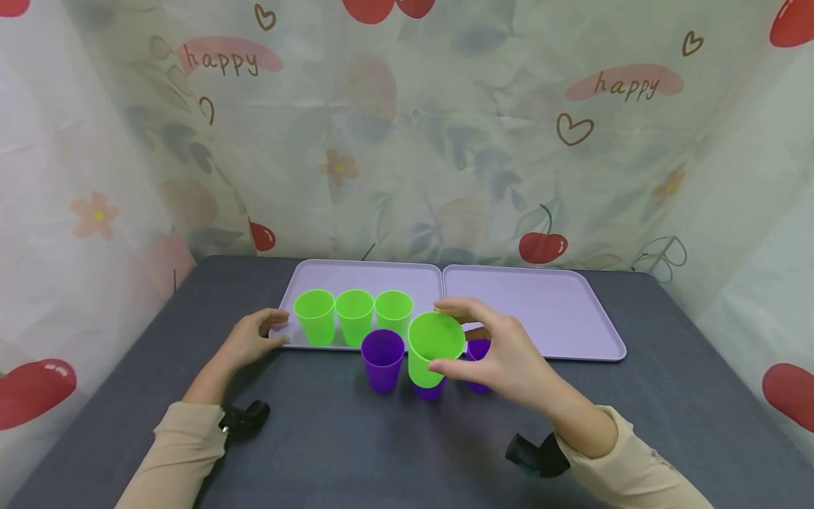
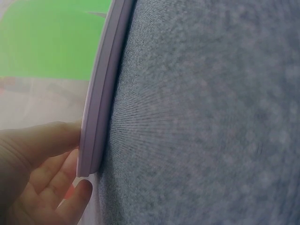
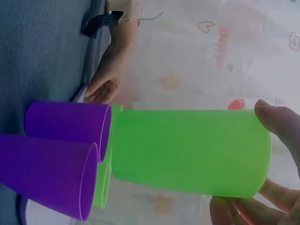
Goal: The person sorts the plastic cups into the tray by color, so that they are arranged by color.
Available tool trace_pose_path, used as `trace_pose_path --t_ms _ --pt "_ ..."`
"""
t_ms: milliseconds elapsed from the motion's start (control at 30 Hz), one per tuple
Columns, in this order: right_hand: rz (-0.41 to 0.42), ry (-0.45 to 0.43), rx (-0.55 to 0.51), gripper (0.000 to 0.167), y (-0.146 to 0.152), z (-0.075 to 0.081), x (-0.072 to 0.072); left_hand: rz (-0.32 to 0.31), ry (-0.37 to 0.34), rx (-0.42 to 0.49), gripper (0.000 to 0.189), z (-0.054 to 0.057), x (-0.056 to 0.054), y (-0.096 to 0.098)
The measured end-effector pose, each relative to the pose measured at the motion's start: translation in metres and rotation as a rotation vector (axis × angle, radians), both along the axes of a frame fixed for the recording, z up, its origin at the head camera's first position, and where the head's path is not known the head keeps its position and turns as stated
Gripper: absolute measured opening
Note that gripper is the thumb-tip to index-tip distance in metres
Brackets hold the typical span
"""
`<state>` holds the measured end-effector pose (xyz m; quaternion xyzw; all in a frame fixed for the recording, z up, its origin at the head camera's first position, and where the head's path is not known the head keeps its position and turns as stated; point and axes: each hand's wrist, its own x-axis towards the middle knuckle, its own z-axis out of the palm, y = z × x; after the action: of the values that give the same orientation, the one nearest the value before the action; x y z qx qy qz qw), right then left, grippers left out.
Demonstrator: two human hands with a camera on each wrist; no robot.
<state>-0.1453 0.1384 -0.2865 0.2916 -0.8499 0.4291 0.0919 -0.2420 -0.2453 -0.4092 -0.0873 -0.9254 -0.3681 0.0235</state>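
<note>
A green cup (image 1: 436, 346) is held upright by my right hand (image 1: 509, 346), thumb and fingers pinching it near the rim. It hangs above the purple cups and hides most of the middle purple cup (image 1: 429, 391). In the right wrist view, the bottom of this green cup (image 3: 187, 152) points toward the cups below. Beside it stand a left purple cup (image 1: 383, 362) and a right purple cup (image 1: 478, 351), the latter partly behind my hand. My left hand (image 1: 253, 338) grips the front left corner of the left tray (image 2: 101, 93), thumb on its front edge.
Three green cups (image 1: 354, 318) stand in a row on the left lilac tray (image 1: 420, 272). Against its right side lies a second lilac tray (image 1: 528, 304). Both lie on a dark grey table (image 1: 356, 452), with a patterned curtain (image 1: 413, 141) behind.
</note>
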Motion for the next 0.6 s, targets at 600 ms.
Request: trace_pose_path --t_ms 600 --pt "-0.090 0.013 0.008 0.062 0.023 0.007 -0.026 0.014 -0.041 -0.024 0.041 0.002 0.000 0.004"
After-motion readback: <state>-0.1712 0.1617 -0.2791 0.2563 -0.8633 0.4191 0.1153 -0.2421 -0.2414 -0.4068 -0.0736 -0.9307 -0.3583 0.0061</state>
